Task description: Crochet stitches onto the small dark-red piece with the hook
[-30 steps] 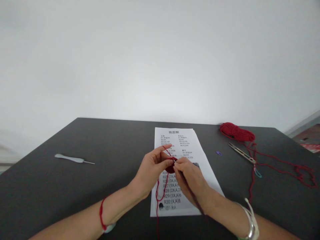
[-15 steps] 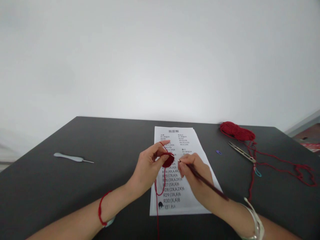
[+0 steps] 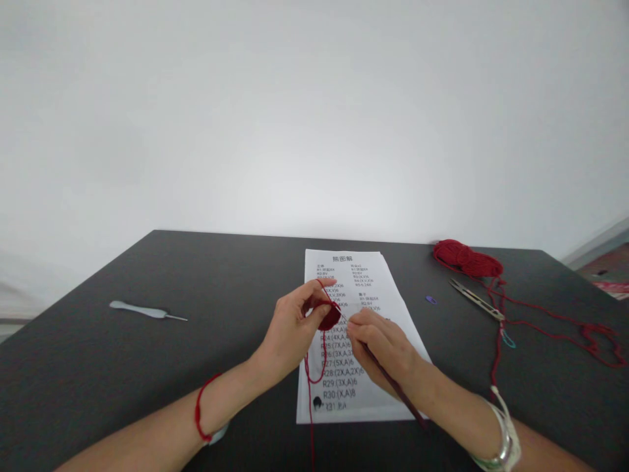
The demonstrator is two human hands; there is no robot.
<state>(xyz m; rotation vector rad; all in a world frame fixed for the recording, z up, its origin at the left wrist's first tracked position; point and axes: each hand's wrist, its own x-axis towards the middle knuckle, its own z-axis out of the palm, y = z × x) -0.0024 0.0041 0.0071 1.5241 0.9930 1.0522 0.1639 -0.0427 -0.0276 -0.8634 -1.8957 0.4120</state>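
Thumb and fingers of my left hand (image 3: 295,321) pinch a small round red crocheted piece (image 3: 329,317), with red yarn (image 3: 310,393) looped over the index finger and hanging down below. My right hand (image 3: 381,344) grips a crochet hook with a dark red handle (image 3: 398,390); its thin metal end reaches the right edge of the piece. Both hands are over a printed white sheet (image 3: 361,400), and they cover part of its text.
On the left of the dark table (image 3: 221,275) lies a grey-handled hook (image 3: 140,309). At the right are a red yarn skein (image 3: 466,259), metal snips (image 3: 476,300) with a teal loop, a purple stitch marker (image 3: 431,299) and loose red strands (image 3: 555,305).
My right hand has turned and moved slightly left, bringing the hook's tip from beside the crocheted piece to its edge. The handle now points more steeply downward. My left hand keeps its hold.
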